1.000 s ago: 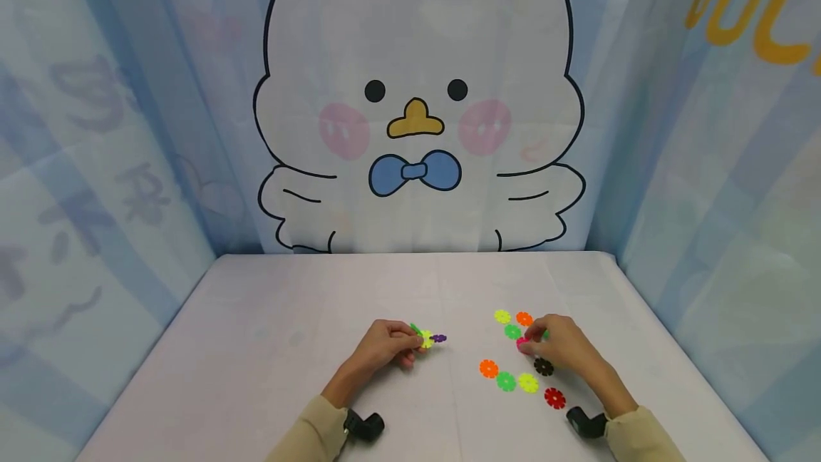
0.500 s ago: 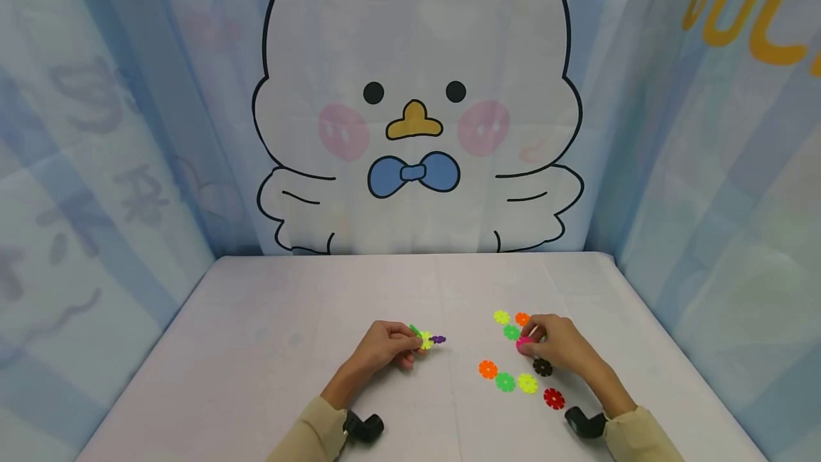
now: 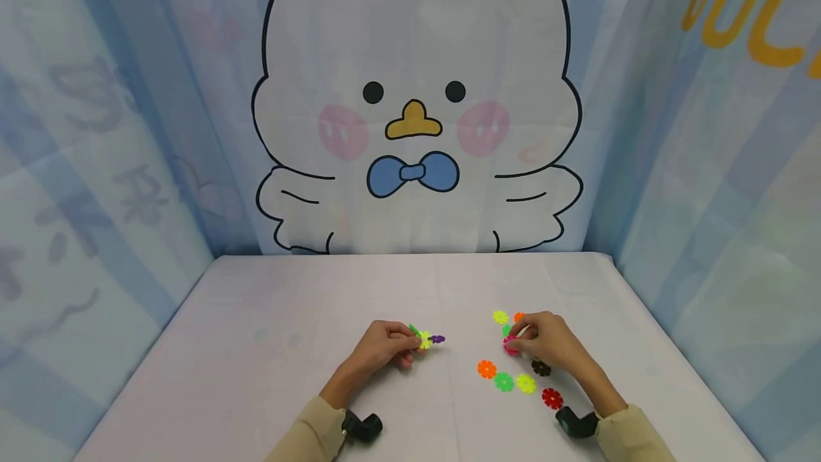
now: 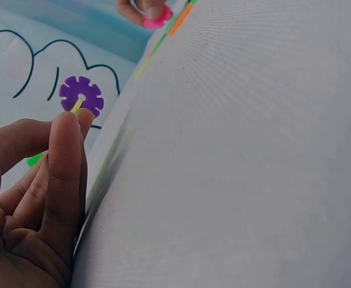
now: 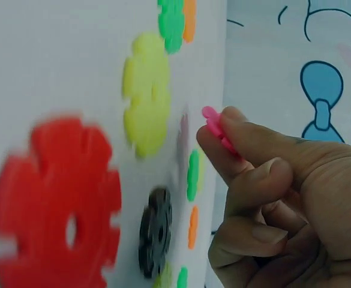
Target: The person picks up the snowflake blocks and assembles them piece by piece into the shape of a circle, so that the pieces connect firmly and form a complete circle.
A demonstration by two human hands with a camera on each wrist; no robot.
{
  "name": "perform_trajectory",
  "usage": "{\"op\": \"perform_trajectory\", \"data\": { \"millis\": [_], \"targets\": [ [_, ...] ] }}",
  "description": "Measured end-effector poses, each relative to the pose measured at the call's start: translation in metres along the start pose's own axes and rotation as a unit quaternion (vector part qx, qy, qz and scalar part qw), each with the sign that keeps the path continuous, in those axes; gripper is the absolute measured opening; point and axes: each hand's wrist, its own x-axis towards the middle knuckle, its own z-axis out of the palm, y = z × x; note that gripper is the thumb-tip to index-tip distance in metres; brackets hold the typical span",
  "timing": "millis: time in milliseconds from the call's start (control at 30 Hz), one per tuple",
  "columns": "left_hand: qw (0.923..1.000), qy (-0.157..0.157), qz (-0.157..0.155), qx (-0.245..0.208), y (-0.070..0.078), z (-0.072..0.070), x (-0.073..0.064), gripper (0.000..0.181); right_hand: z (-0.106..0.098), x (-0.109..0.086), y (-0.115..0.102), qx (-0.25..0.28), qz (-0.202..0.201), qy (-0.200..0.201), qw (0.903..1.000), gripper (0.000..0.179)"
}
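Observation:
Between thumb and forefinger, my left hand (image 3: pixel 388 344) pinches a small chain of interlocking plastic discs: a yellow disc (image 3: pixel 425 339) joined to a purple disc (image 4: pixel 81 96) and a green disc (image 4: pixel 35 160). The fingers partly cover the yellow and green ones. On the right, my right hand (image 3: pixel 553 339) pinches a pink notched disc (image 5: pixel 217 127) by its edge, held just off the table. Under and around that hand lie loose discs, among them a black disc (image 5: pixel 156 233) and a green disc (image 3: pixel 507 331), both partly hidden in the head view.
A row of loose discs lies nearer me: an orange disc (image 3: pixel 487 369), a green one, a yellow disc (image 3: pixel 527 383) and a red disc (image 3: pixel 552 398). Farther back is another yellow disc (image 3: pixel 500 317). The white table (image 3: pixel 288 298) ends at a printed cloth backdrop (image 3: pixel 417 219).
My right hand has lifted the pink disc and moved it slightly left, toward the left hand. The left hand stays nearly still with its joined discs.

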Motion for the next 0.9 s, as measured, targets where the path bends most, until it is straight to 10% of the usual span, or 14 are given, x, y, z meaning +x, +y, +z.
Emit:
{"op": "perform_trajectory", "data": {
  "millis": [900],
  "targets": [
    [1.0, 0.005, -0.006, 0.003, 0.002, 0.002, 0.002, 0.022, 0.04, 0.025, -0.034, 0.142, -0.04, -0.08, 0.9859, 0.017]
  ]
}}
